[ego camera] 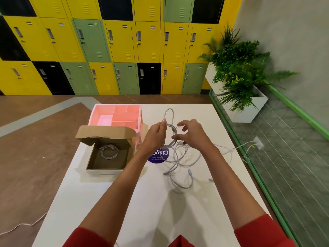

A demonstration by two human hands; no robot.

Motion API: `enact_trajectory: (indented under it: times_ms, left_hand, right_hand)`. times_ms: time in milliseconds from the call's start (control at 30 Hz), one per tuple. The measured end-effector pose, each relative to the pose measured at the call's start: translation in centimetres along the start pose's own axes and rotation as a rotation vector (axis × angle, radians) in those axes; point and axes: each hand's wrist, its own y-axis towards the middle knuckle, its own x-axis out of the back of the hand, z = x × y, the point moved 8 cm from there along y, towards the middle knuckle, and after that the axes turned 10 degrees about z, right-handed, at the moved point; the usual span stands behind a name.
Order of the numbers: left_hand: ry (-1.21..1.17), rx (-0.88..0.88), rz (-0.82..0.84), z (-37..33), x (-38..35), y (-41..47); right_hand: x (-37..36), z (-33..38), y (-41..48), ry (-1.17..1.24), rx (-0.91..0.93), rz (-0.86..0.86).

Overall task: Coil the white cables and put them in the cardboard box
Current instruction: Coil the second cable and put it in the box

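A person's two hands work a white cable above a smooth white table point(142, 202). The left hand point(156, 134) has its fingers curled, thumb and fingertips pinching the top of a half-wound coil point(171, 130) of thin, round, rubbery cord, with one tall loop standing up toward twelve o'clock. The right hand point(194, 134), at three o'clock from the coil, has its fingers spread and loosely bent. Its lower fingers seem to meet the coil's near edge, but the back of the hand hides the contact, so its hold cannot be told.

Below the hands, toward six o'clock, the loose cables point(179, 163) sprawl in a tangle with small plug ends showing. They partly cover a round purple sticker point(157, 158), whose lettering is upside down and cut off by the left wrist.

At nine o'clock from the tangle sits the open cardboard box point(105, 171), square and matte brown inside, its lid flap raised. One coiled cable point(109, 151) already lies flat on its floor. Beyond it, at eleven o'clock, is a pink tray point(96, 111) with rectangular compartments.

The red sleeves point(258, 232) are cropped by the lower edge. Yellow, green and black metal lockers point(106, 41) line the far wall, and a white planter point(249, 111) of leafy greenery stands at two o'clock.
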Motion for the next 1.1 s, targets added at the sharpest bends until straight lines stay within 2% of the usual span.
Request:
enact_trajectory:
  times_ms: [100,267,467,700,933,1100]
  left_hand:
    - [0.090,-0.029,-0.053,-0.5,0.0,0.1]
    - [0.169,-0.043,-0.116,-0.7,-0.3,0.5]
    - [0.197,-0.040,-0.191,-1.1,0.5,0.6]
    - [0.055,-0.014,-0.129,0.2,0.2,0.4]
    - [0.001,-0.016,-0.082,0.2,-0.1,-0.1]
    - [-0.019,-0.009,-0.081,0.6,0.1,-0.4]
  right_hand:
    - [0.7,0.4,-0.4,-0.020,-0.031,-0.123]
    - [-0.6,-0.2,-0.4,-0.050,-0.208,-0.010]
    - [0.6,1.3,-2.3,-0.063,-0.103,-0.242]
    - [1.6,3.0,-2.2,-0.082,0.039,-0.201]
    - [1.5,2.6,-1.3,-0.187,0.012,-0.219]
    - [0.7,3.1,-0.7,-0.046,0.111,-0.069]
